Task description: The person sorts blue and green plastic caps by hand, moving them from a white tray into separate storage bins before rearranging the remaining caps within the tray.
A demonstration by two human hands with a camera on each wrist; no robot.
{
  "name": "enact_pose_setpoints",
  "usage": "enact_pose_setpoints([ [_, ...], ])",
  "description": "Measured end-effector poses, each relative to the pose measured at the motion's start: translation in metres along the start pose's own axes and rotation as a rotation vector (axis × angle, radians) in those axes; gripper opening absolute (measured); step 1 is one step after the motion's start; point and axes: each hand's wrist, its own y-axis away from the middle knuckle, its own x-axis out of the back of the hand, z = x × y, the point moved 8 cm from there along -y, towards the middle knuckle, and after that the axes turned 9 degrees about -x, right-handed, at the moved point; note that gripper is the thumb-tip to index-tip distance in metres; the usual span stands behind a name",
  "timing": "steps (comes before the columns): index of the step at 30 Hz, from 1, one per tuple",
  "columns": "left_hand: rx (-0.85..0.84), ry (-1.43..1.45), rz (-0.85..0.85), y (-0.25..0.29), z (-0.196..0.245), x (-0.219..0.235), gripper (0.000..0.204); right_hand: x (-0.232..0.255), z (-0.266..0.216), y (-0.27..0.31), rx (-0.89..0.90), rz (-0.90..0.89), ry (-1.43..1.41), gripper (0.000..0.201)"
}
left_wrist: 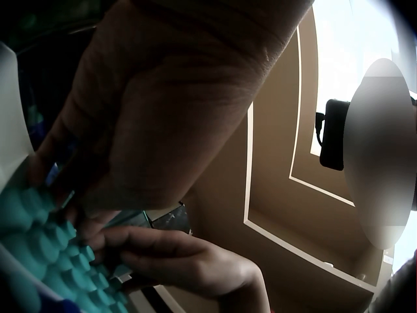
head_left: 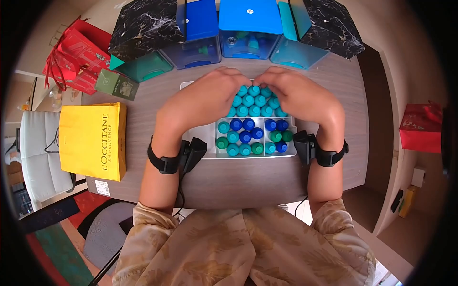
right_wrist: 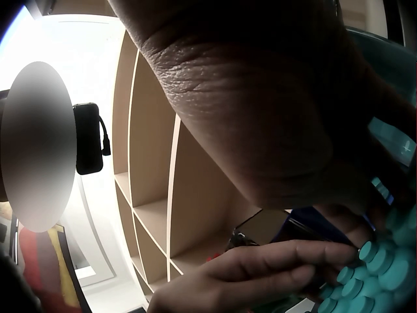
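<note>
Both hands arch over the back compartment of a white divided tray [head_left: 210, 130], which is packed with teal-capped bottles [head_left: 247, 100]. The left hand [head_left: 210, 90] has its fingertips at the back left of this group; the right hand [head_left: 298, 93] touches its back right. Only a small gap separates the two hands. In the left wrist view, the right hand [left_wrist: 195, 264] shows fairly straight fingers beside the teal bottles [left_wrist: 62, 261]. The right wrist view shows the left hand [right_wrist: 241, 274] extended toward the bottles [right_wrist: 384, 280]. Some fingertips are hidden. Front compartments hold blue bottles [head_left: 236, 124] and green bottles [head_left: 222, 142].
Behind the tray stand blue bins [head_left: 250, 19] and teal bins [head_left: 296, 50], beside black marbled boxes [head_left: 145, 28]. On the left are a yellow bag [head_left: 90, 140], a green box [head_left: 117, 85] and a red bag [head_left: 81, 52]. Cables hang from both wrist cameras.
</note>
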Motion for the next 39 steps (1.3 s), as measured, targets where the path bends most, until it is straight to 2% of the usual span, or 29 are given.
enact_pose_setpoints([
  [5, 0.014, -0.025, -0.001, 0.001, 0.001, 0.001, 0.028, 0.003, -0.001, 0.001, -0.025, -0.031, -0.047, 0.041],
  [8, 0.023, 0.001, 0.045, 0.004, 0.008, 0.016, 0.027, 0.018, 0.002, 0.008, -0.012, 0.065, -0.100, 0.034],
  [11, 0.063, -0.113, 0.109, 0.015, 0.003, 0.031, 0.027, 0.028, 0.015, 0.017, -0.020, 0.157, -0.030, 0.030],
  [14, 0.250, -0.036, -0.020, 0.025, -0.006, 0.035, 0.033, 0.032, 0.014, 0.019, -0.050, 0.090, -0.018, 0.027],
  [17, 0.322, 0.000, -0.055, 0.026, -0.009, 0.034, 0.040, 0.030, 0.013, 0.017, -0.045, 0.066, 0.027, 0.025],
  [20, 0.275, -0.015, -0.054, 0.023, -0.004, 0.032, 0.044, 0.024, 0.008, 0.011, -0.043, 0.037, 0.057, 0.023],
  [23, 0.308, -0.016, -0.099, 0.023, -0.007, 0.028, 0.048, 0.020, 0.009, 0.009, -0.047, 0.044, -0.022, 0.026],
  [35, 0.243, 0.047, -0.056, 0.014, -0.011, 0.015, 0.048, 0.011, 0.007, 0.006, -0.023, -0.002, 0.062, 0.025],
  [39, 0.304, 0.032, -0.029, 0.018, -0.012, 0.021, 0.047, 0.011, 0.007, 0.006, -0.019, -0.005, 0.065, 0.025],
])
